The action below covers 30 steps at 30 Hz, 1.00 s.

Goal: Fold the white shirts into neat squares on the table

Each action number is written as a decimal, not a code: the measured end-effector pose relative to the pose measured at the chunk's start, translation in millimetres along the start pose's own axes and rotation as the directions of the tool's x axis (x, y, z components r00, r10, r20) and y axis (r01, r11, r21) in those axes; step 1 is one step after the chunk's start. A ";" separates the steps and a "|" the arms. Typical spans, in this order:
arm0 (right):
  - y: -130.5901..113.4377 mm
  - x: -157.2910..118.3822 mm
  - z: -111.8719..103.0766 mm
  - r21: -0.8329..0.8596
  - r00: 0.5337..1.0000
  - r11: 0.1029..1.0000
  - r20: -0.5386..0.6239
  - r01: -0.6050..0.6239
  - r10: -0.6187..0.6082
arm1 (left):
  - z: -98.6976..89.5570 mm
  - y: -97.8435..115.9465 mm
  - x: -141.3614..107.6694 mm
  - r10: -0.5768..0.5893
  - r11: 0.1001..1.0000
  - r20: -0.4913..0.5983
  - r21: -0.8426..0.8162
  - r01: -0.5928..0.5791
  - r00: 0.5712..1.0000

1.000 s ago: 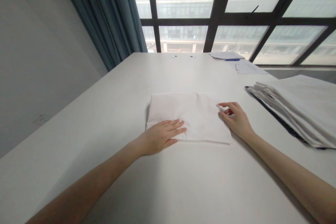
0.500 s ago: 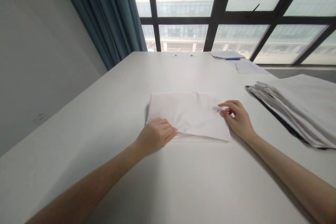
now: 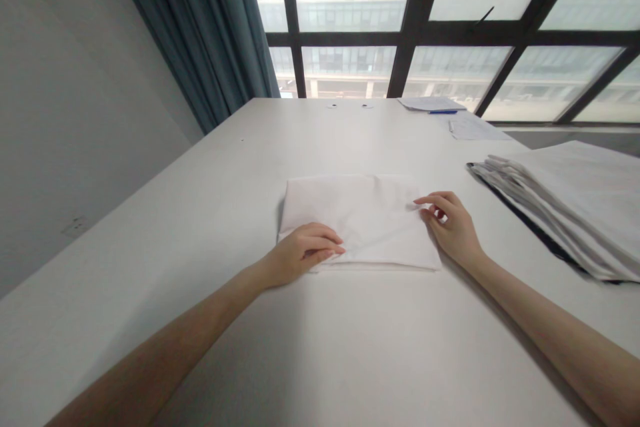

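Note:
A folded white cloth (image 3: 370, 220) lies flat on the white table (image 3: 350, 347), its layers showing along the near edge. My left hand (image 3: 303, 251) rests on its near left part, fingers stretched out over the top and nothing gripped. At the right side of the cloth, my right hand (image 3: 447, 223) pinches a small pucker of the fabric between thumb and forefinger. Slight creases run across the top layer close to both hands.
To the right lies a thick stack of folded white cloths (image 3: 575, 207) with a dark layer at the bottom. Papers (image 3: 433, 104) and a blue pen (image 3: 443, 112) are at the far right. A blue curtain (image 3: 210, 33) hangs beyond the table's left edge.
My left hand has let go of the near edge and flattened, its fingers reaching slightly right. The lifted top layer has settled down. My right hand stays almost in place.

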State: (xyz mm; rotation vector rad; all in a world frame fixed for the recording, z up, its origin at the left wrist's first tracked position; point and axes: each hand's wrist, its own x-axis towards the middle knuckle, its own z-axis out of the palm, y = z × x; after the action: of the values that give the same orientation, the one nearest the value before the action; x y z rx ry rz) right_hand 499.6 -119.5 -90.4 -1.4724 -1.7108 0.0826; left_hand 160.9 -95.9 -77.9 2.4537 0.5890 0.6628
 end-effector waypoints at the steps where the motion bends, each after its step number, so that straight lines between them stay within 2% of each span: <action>1: 0.1 0.0 -0.8 -0.032 1.000 0.999 -0.010 0.020 -0.021 | 0.1 0.4 0.0 0.030 0.998 0.045 0.052 -0.032 0.999; 4: -5.9 -1.6 -3.9 -0.146 0.990 0.983 -0.072 0.114 -0.125 | 1.7 3.5 -0.8 0.044 0.968 0.183 0.236 -0.087 0.982; 6: -17.3 -5.8 -4.4 -0.158 0.981 0.971 -0.045 0.182 -0.191 | 3.5 6.3 -1.6 0.023 0.935 0.246 0.337 -0.108 0.969; 8: -33.1 -12.7 -1.9 -0.127 0.964 0.958 0.099 0.257 -0.246 | 5.1 9.1 -2.0 0.003 0.903 0.285 0.410 -0.125 0.958; 9: -41.0 -16.7 0.5 -0.116 0.941 0.947 0.199 0.300 -0.274 | 5.6 10.2 -2.0 -0.006 0.890 0.299 0.436 -0.131 0.954; 12: -57.3 -27.1 8.9 -0.129 0.827 0.903 0.469 0.410 -0.309 | 6.2 11.9 -2.2 -0.029 0.869 0.312 0.477 -0.130 0.950; 14: -58.3 -29.2 12.0 -0.150 0.778 0.885 0.556 0.440 -0.292 | 6.3 11.6 -2.6 -0.031 0.865 0.310 0.485 -0.130 0.950; 15: -55.7 -28.3 12.0 -0.158 0.769 0.882 0.572 0.443 -0.284 | 6.4 11.2 -3.0 -0.030 0.864 0.305 0.487 -0.129 0.952; 16: -51.3 -26.3 11.1 -0.166 0.773 0.884 0.572 0.437 -0.274 | 6.6 10.8 -3.4 -0.028 0.864 0.300 0.487 -0.129 0.953; 18: -38.7 -19.9 6.9 -0.205 0.823 0.899 0.515 0.388 -0.238 | 7.5 9.9 -4.2 -0.021 0.863 0.287 0.489 -0.128 0.958; 20: -23.4 -12.4 1.4 -0.302 0.912 0.910 0.379 0.284 -0.158 | 8.6 9.4 -4.9 -0.012 0.860 0.272 0.493 -0.129 0.962; 22: -9.2 -6.1 -3.5 -0.366 0.973 0.919 0.224 0.144 -0.063 | 9.3 9.5 -5.5 0.005 0.857 0.258 0.496 -0.137 0.966; 23: -3.6 -3.9 -5.2 -0.356 0.985 0.931 0.171 0.081 -0.020 | 9.5 9.7 -5.6 0.013 0.855 0.253 0.498 -0.142 0.967; 25: 2.8 -1.2 -7.3 -0.276 0.990 0.961 0.134 -0.003 0.042 | 9.4 10.5 -5.5 0.025 0.849 0.257 0.505 -0.156 0.966; 27: 2.7 -0.2 -8.4 -0.218 0.984 0.975 0.164 -0.036 0.073 | 8.7 11.8 -5.0 0.038 0.841 0.268 0.511 -0.176 0.963; 30: -3.7 0.1 -9.7 -0.263 0.968 0.964 0.227 -0.048 0.110 | 7.3 14.6 -3.9 0.067 0.829 0.286 0.517 -0.212 0.956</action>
State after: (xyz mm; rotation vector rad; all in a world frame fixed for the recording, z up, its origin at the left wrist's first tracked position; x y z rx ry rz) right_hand 502.8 -124.9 -82.2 -1.7824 -1.9109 0.0882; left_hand 165.9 -111.9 -76.0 3.0788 0.5487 0.2293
